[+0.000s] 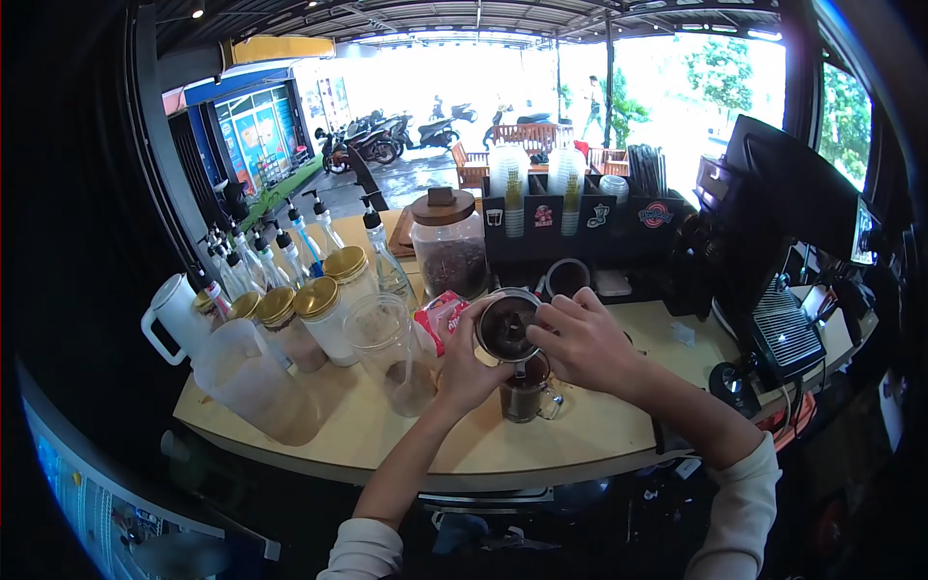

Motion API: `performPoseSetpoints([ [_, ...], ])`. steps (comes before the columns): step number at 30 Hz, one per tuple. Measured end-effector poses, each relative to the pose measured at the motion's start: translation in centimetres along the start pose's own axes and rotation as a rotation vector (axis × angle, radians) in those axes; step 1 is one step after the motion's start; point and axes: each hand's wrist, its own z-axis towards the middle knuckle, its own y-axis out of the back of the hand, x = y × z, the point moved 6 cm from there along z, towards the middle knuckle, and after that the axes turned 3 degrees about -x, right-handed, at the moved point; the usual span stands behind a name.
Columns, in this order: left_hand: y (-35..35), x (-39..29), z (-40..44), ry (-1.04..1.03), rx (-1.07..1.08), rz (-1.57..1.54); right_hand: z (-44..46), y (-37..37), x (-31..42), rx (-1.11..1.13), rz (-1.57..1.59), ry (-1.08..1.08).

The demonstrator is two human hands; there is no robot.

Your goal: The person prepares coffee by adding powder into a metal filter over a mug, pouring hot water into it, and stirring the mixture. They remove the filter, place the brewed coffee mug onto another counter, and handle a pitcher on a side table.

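The left hand (468, 360) is holding a round, metal-rimmed cup with dark contents (506, 334), its thumb and fingers curving closely around the near left side. The right hand (590, 343) is meeting the cup's right rim, its fingers bending inward and lying close together; whether they are pinching something there is hidden. The cup is tilting its mouth toward the camera, sitting above a clear glass mug with a side handle and brown contents (522, 401), which is standing on a pale yellow wooden counter (604, 430). Just left of the hands, a pink, red and white plastic packet (441, 317) is lying near a tall clear plastic container (406, 387). Farther left, gold-lidded glass jars (332, 329) are standing between a translucent white plastic pitcher (242, 372) and a row of clear pump bottles (389, 271). Behind the hands, a large glass jar with a wooden lid (447, 249) is standing beside a black box-shaped organizer (623, 224) that is holding stacked clear cups (509, 188). Bulky black equipment (773, 203) is occupying the right side. Beyond the counter, parked motorbikes (377, 140) and wooden chairs (527, 141) are standing in bright daylight.
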Motion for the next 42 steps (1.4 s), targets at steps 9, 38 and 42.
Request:
performPoseSetpoints([
  [9, 0.1, -0.1, 0.9, -0.096, 0.255, -0.020, 0.8, 0.5, -0.2, 0.145, -0.052, 0.167],
  [38, -1.9, 1.2, 0.4, 0.009, 0.291, -0.316, 1.3, 0.3, 0.2, 0.114, -0.127, 0.215],
  [42, -1.8, 1.6, 0.1, -0.061, 0.220, -0.195, 1.1, 0.0, -0.5, 0.218, -0.030, 0.060],
])
